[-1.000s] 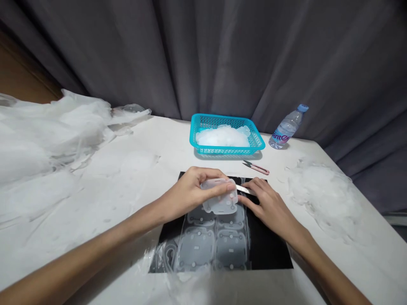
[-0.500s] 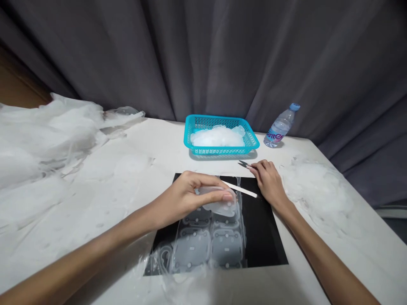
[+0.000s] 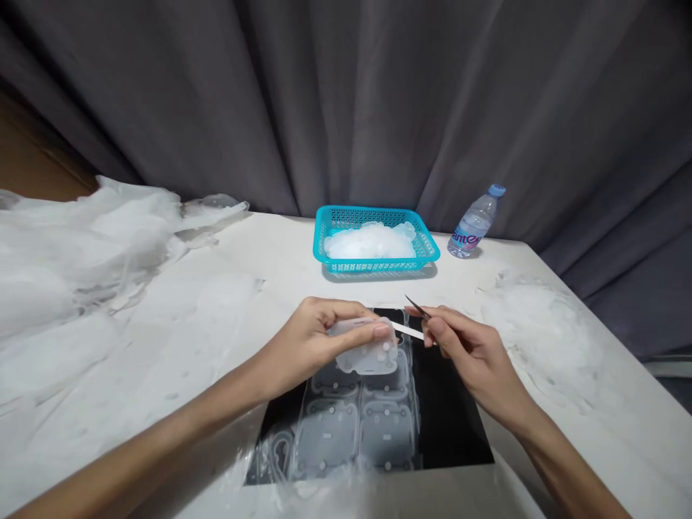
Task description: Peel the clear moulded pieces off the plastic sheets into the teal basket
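Note:
My left hand (image 3: 318, 339) is closed on a thin translucent moulded piece (image 3: 367, 349), pinched between thumb and fingers. Just to the right, my right hand (image 3: 478, 353) grips a small pair of thread snips (image 3: 415, 306), dark blades pointing up and left. A white stick (image 3: 406, 331) shows between the two hands; I cannot tell whether it is held or lying there. Beneath them, a clear moulded sheet (image 3: 327, 436) of rounded rectangular shapes lies on a black mat (image 3: 451, 425). The left hand hides part of that sheet.
A blue basket (image 3: 378, 264) holding translucent pieces stands behind the mat, with a water bottle (image 3: 476, 223) to its right. White filmy sheets (image 3: 108, 245) are heaped at the left. More translucent material (image 3: 540, 335) lies on the right of the white table (image 3: 286, 249).
My right hand has come left and nearer with the snips, toward the piece in my left hand. The left hand keeps its hold; the piece is tilted slightly differently. The view has shifted a little.

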A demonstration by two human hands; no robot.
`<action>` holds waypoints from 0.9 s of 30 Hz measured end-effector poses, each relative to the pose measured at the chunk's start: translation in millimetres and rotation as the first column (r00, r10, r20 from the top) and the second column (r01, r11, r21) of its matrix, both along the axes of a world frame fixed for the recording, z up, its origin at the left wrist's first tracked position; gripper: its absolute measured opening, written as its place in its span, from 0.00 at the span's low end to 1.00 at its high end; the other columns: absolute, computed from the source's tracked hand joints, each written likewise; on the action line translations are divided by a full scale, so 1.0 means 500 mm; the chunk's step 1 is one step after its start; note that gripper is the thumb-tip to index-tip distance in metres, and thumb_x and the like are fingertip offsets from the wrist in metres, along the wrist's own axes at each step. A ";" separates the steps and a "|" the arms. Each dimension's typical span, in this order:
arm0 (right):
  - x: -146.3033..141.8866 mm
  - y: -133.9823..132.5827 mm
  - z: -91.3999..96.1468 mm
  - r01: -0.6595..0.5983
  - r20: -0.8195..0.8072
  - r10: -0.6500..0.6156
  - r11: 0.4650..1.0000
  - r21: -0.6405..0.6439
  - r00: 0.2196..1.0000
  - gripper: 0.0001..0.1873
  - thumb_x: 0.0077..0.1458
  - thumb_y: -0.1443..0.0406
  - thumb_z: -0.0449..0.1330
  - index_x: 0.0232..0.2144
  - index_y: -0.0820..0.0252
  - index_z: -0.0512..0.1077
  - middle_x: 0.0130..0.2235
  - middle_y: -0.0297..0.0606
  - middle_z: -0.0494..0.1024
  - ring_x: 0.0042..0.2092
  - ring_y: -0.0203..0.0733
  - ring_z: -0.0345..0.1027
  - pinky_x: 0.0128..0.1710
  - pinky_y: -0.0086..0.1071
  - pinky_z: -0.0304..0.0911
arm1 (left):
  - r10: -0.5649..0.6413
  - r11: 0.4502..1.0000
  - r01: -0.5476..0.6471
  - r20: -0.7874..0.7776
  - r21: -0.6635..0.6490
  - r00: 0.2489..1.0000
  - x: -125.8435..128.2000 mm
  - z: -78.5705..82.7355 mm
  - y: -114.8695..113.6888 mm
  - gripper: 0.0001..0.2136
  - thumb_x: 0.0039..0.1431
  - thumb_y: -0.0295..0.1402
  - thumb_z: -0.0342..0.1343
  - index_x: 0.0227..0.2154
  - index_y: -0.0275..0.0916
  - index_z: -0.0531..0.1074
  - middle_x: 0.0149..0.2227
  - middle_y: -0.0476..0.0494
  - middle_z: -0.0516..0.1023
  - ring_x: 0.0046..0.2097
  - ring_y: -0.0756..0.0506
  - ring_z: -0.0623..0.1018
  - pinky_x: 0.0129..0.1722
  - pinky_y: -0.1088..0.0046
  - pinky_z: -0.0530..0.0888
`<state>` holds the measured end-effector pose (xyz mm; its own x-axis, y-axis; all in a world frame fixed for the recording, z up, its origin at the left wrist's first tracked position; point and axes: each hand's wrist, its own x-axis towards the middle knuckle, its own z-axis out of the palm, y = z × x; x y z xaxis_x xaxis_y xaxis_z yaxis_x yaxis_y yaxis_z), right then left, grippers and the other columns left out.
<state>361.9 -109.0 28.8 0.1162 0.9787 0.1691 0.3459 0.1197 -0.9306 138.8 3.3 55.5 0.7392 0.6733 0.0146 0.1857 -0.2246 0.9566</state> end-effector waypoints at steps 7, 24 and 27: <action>-0.014 -0.001 -0.002 -0.058 -0.048 0.059 0.998 0.013 0.997 0.17 0.69 0.54 0.60 0.55 0.49 0.81 0.35 0.37 0.75 0.40 0.42 0.69 0.36 0.33 0.63 | -0.017 1.000 0.018 0.033 -0.022 0.999 -0.006 -0.013 -0.001 0.10 0.66 0.42 0.64 0.34 0.43 0.85 0.34 0.50 0.86 0.35 0.52 0.79 0.35 0.82 0.72; -0.020 -0.005 -0.004 -0.067 -0.043 0.067 0.998 0.002 0.997 0.16 0.70 0.55 0.59 0.56 0.40 0.79 0.35 0.34 0.73 0.39 0.39 0.69 0.38 0.33 0.63 | -0.035 0.999 0.036 0.035 -0.017 0.999 -0.004 -0.008 -0.009 0.10 0.67 0.41 0.63 0.35 0.44 0.86 0.33 0.52 0.86 0.35 0.51 0.79 0.36 0.81 0.72; -0.020 -0.005 -0.005 -0.073 -0.041 0.073 0.997 -0.001 0.996 0.17 0.70 0.55 0.59 0.57 0.41 0.78 0.35 0.34 0.73 0.39 0.39 0.69 0.38 0.33 0.63 | -0.038 0.999 0.038 0.031 0.001 0.999 -0.004 -0.009 -0.008 0.10 0.67 0.41 0.62 0.35 0.44 0.86 0.34 0.52 0.86 0.36 0.51 0.79 0.37 0.80 0.73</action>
